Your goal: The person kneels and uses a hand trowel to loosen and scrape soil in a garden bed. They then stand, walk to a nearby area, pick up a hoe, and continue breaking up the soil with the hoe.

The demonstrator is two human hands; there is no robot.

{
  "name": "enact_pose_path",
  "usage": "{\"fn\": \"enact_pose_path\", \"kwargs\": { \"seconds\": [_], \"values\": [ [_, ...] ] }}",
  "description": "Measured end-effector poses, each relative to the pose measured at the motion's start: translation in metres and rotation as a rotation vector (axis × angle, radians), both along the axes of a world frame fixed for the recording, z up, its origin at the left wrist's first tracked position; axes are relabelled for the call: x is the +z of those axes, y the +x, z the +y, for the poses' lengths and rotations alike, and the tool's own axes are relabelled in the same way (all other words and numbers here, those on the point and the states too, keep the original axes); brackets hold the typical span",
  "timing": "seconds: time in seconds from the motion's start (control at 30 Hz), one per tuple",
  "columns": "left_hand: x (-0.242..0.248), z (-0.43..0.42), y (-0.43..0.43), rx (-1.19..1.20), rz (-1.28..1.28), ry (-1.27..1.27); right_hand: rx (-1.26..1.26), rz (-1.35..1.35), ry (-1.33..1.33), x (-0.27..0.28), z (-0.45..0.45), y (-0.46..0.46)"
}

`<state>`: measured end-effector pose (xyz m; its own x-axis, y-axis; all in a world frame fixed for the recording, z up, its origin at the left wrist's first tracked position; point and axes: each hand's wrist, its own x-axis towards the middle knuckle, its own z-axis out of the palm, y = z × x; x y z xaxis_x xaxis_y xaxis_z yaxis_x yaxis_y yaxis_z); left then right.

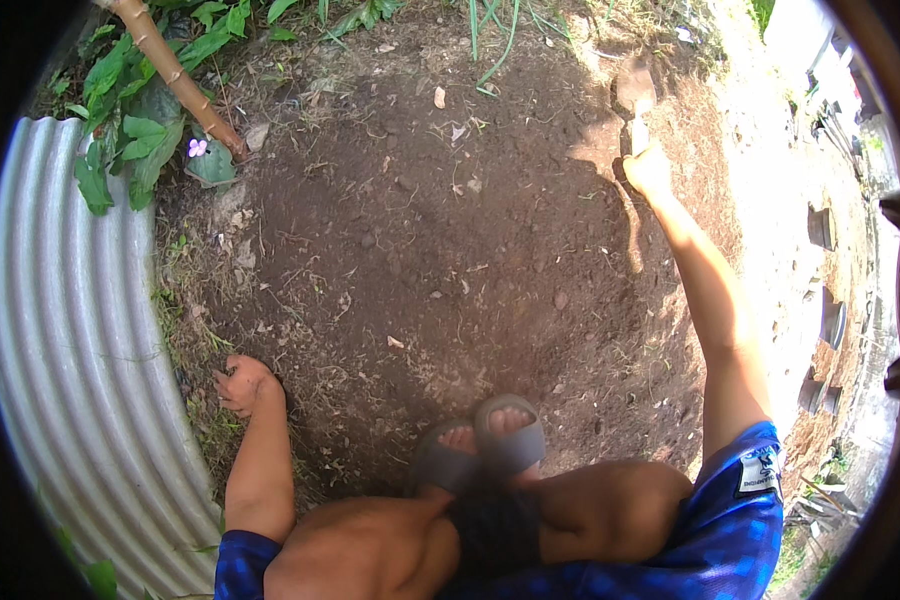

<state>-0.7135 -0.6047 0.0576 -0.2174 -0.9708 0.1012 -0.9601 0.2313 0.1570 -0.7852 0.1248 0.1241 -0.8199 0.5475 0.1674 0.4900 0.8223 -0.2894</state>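
My right hand (649, 171) reaches far forward and grips a hand trowel (636, 88) by its handle. The trowel's blade points away from me, at the sunlit far right edge of the bare soil (450, 225). Low on the left, my left hand (246, 386) is by the short weeds (214, 341) at the soil's edge. Its fingers are bent; whether anything is between them cannot be made out. Dry grass bits, small stones and fallen leaves are scattered over the brown soil.
A corrugated sheet (82, 300) borders the left side. At the upper left, a thorny stem (176, 75) slants above leafy plants (146, 139). Long green blades (506, 45) hang at the top. Dark pots (832, 319) line the right. My sandals (510, 431) rest on the soil.
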Motion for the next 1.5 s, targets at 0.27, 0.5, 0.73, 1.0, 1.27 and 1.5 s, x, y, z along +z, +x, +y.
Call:
{"fn": "enact_pose_path", "kwargs": {
  "seconds": [0.27,0.5,0.73,1.0,1.27,1.5],
  "values": [
    [-0.006,0.0,0.001,0.022,0.019,-0.03,-0.112,-0.079,-0.071,-0.008,0.026,-0.008],
    [-0.014,-0.008,0.001,-0.008,0.005,-0.061,-0.012,-0.242,0.016,-0.017,0.037,-0.008],
    [-0.002,0.001,0.001,0.003,0.018,-0.014,0.073,-0.378,0.175,-0.021,0.046,-0.02],
    [0.003,0.007,-0.001,0.014,0.042,-0.008,0.063,-0.377,0.156,-0.015,0.027,-0.011],
    [-0.01,-0.003,0.003,-0.004,0.056,-0.054,-0.031,-0.198,-0.011,0.03,0.001,0.012],
    [-0.016,-0.007,0.002,0.006,0.013,-0.127,0.35,-0.325,0.281,0.079,-0.015,0.044]
  ]
}}
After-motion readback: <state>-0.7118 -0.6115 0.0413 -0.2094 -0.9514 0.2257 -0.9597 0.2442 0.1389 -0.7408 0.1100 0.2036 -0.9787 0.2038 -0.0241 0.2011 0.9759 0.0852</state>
